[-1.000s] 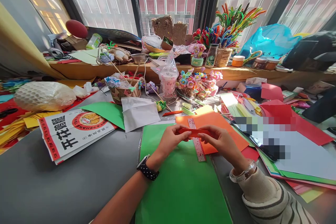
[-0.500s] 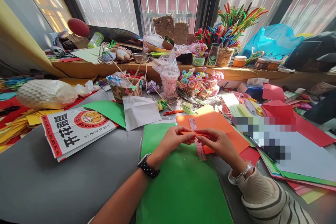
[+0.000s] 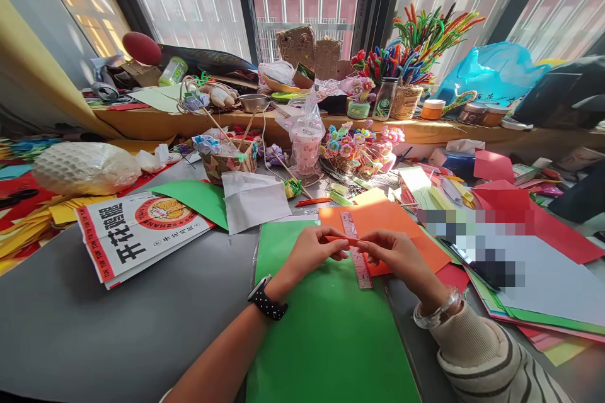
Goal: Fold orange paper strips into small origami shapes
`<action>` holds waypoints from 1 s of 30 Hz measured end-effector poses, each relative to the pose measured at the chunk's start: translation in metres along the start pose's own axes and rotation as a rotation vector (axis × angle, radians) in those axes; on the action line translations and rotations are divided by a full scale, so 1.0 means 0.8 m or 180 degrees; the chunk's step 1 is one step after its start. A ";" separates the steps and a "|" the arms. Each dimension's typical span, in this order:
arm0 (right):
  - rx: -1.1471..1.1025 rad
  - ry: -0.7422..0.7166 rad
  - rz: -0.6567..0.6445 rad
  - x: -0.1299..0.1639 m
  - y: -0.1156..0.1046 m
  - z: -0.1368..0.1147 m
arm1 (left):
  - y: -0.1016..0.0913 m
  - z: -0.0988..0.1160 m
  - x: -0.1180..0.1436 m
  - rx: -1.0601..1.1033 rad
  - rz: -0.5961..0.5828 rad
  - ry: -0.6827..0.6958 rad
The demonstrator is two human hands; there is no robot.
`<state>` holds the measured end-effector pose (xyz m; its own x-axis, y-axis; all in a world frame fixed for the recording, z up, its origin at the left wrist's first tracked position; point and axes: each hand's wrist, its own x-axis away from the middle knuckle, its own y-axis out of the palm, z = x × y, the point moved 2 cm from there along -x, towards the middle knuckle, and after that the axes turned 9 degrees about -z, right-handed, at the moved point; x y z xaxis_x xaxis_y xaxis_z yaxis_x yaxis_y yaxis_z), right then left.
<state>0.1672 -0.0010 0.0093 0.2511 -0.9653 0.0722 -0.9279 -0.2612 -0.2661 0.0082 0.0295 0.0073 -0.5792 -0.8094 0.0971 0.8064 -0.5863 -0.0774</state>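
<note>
Orange paper strip [image 3: 350, 240], narrow and folded, held level between both hands just above the green card sheet [image 3: 326, 334] at mid-table. Left hand [image 3: 314, 250] pinches its left end, thumb and fingertips closed on it; black smartwatch [image 3: 267, 298] on that wrist. Right hand [image 3: 397, 252] pinches the right end the same way; clear bangle [image 3: 437, 312] and striped sleeve [image 3: 486, 359] on that arm.

Pink ruler [image 3: 356, 250] lies flat beneath the strip, running away from the person, half on the orange paper sheet [image 3: 397, 221] and half on the green card. Orange sheet overlaps the far right corner of the green card.

Left of the hands, well apart: printed paper bag [image 3: 137, 230] with red border and large characters, flat on the grey table [image 3: 94, 334]. White paper bag [image 3: 253, 200] near it, over a second green sheet [image 3: 193, 196]. Woven basket [image 3: 227, 160] behind that. Plastic-wrapped cup [image 3: 305, 145] and a cluster of small paper flowers [image 3: 357, 138] stand beyond the orange sheet. Pipe-cleaner bunch [image 3: 420, 34] in a basket on the window ledge. Red and white sheets stacked at right, part blurred.
</note>
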 end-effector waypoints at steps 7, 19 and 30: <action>0.0139 -0.0424 0.0016 0.004 -0.003 -0.004 | 0.000 0.006 0.001 0.0377 -0.0183 0.0187; 0.1412 -0.1563 0.0544 0.013 -0.001 -0.009 | -0.003 0.004 0.003 0.1094 -0.0251 -0.0230; 0.1230 -0.1159 0.0763 0.012 -0.004 -0.008 | -0.005 0.008 0.005 -0.0399 0.0451 0.0787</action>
<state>0.1709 -0.0093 0.0174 0.1884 -0.9174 -0.3504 -0.8198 0.0496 -0.5705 0.0033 0.0287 0.0142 -0.4860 -0.8580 -0.1664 0.8690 -0.4543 -0.1961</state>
